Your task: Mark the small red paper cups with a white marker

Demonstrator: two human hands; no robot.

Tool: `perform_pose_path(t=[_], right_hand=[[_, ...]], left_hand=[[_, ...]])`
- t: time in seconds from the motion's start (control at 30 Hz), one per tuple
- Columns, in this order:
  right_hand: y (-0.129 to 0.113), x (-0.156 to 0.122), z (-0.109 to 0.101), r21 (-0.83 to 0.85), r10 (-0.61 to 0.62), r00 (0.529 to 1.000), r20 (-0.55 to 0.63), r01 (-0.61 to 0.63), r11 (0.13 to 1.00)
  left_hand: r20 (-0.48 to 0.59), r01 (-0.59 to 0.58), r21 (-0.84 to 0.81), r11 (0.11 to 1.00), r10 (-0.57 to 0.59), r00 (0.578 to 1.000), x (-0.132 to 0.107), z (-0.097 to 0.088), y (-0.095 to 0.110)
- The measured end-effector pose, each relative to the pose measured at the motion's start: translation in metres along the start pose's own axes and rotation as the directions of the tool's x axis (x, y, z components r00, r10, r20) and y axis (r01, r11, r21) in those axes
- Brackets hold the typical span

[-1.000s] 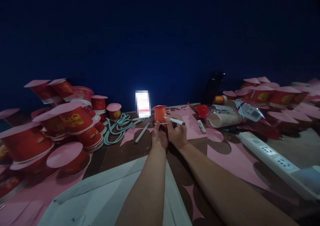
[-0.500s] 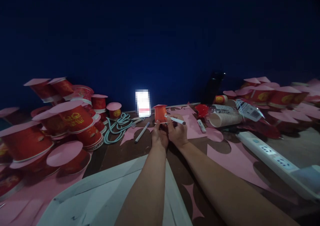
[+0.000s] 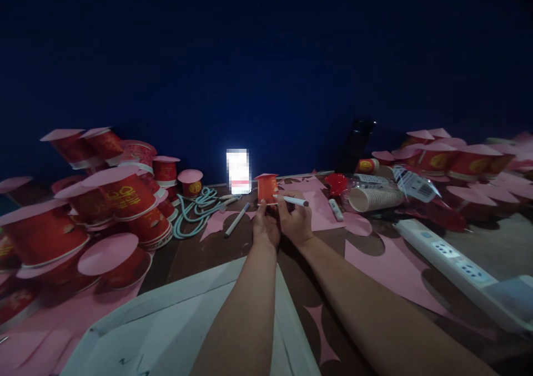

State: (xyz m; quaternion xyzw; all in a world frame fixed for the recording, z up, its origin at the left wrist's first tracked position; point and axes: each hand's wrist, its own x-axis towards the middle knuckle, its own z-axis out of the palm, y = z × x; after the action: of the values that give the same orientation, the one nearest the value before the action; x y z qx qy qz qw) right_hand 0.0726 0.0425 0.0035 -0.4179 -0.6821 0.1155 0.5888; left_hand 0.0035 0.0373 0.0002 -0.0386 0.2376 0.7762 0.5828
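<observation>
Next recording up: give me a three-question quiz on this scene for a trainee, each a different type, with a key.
1. True or false: the right hand holds a white marker angled toward the red cup in the left hand.

2. What lies between the coiled cord and the left hand?
A) plastic-wrapped cups
B) another marker
C) scissors

3. Fill in: the pink sheet next to the power strip has cut-outs with ___ edges (straight or curved).

Key: 1. True. 2. B. 3. curved.
</observation>
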Motion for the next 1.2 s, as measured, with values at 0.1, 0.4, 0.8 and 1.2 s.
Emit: perform_pose_path(t=[0.1,0.4,0.8,1.2], right_hand=[[-0.001,0.0004,-0.0007,-0.005,-0.003,1.0,-0.008,0.003,1.0],[-0.0006,0.0012,-0.0016,-0.026,0.018,1.0,-0.025,-0.018,1.0],[0.0017,0.0021,-0.0009,0.069,0.082,0.996,-0.04,-0.079,0.994],[0.0028,-0.0012,-0.0003,0.029,0.022,1.0,-0.01,-0.021,0.999]], left_hand=[[0.002,0.004,-0.019,1.0,-0.004,1.0,-0.0008,0.0002,0.0005],[-0.003,-0.009,-0.055,0.998,0.009,1.0,-0.0006,-0.0009,0.0016],[-0.037,-0.007,-0.071,0.997,0.005,0.999,-0.0028,0.0007,0.0047],[-0.004,0.014,-0.067,0.998,-0.014,1.0,-0.0005,-0.0018,0.0028]])
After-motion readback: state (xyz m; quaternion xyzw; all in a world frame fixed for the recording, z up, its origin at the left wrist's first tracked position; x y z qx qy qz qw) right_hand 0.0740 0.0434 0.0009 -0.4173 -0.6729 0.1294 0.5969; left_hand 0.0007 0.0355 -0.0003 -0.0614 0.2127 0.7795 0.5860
